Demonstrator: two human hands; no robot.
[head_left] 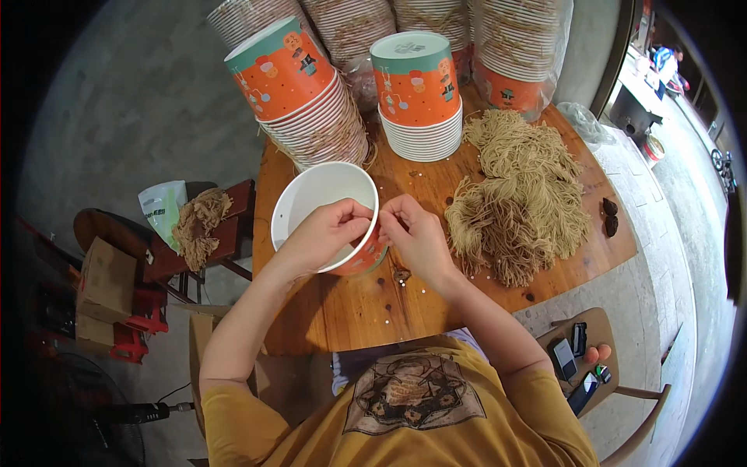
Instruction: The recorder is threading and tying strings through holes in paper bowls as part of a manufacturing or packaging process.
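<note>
A large paper bucket (299, 204), white inside and orange outside, stands tilted on the wooden table in front of me. A small hole shows in its wall on the left side. My left hand (328, 232) reaches over the rim, its fingers closed in a pinch just inside the right wall. Outside that same wall, my right hand (418, 240) is also pinched, close to the rim and opposite the left fingers. Whatever lies between the fingertips of either hand is too small or hidden to make out. Right of my right hand lies a heap of tan cords (537, 183).
Nested orange buckets (292, 74) with cords around them lean at the back left; a shorter upright stack (416, 86) stands beside them. More bucket stacks (513, 39) line the back. White bits dot the table (327, 323). A chair (599, 323) holding phones is at lower right.
</note>
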